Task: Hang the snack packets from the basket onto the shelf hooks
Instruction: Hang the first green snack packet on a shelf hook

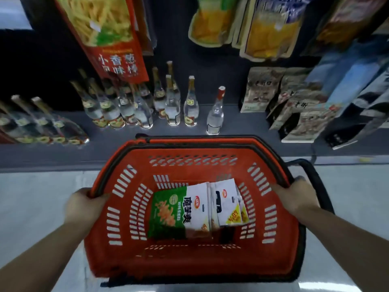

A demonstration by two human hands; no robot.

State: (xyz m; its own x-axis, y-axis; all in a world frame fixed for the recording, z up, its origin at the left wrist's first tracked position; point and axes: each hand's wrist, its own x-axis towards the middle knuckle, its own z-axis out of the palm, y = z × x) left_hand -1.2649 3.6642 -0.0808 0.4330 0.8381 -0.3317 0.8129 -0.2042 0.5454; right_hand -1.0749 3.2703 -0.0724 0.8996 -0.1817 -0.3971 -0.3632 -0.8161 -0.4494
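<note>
Head view, looking down. A red plastic basket [189,256] with slotted walls filled the lower centre of the frame, held by both side rims. The left hand [83,205] gripped the left rim, fingers curled over the edge and pressed together. The right hand [294,197] gripped the right rim just beside the black handle [317,186], which was folded down outside the basket; its fingers were likewise curled over the edge, their tips hidden inside the rim.

The snack packets lay flat on the basket floor, right of centre. The green-and-white packet [179,211] bore large dark characters on its white half, of which 魔芋 could be read, plus a small red oval logo too blurred to read. Touching its right edge, a stack of white packets [228,202] overlapped one another; the top one carried the same red logo and a yellow corner tag with a percentage figure, digits unclear.

Behind the basket, a grey shelf [242,121] crossed the middle of the frame, carrying clear glass bottles [172,106] with gold labels at centre left and dark pouches [294,108] at right. In the upper left hung a red packet [113,43] reading 小香葱 above 回味棒. Yellow pouches [271,32] hung at upper centre and right, text illegible.
</note>
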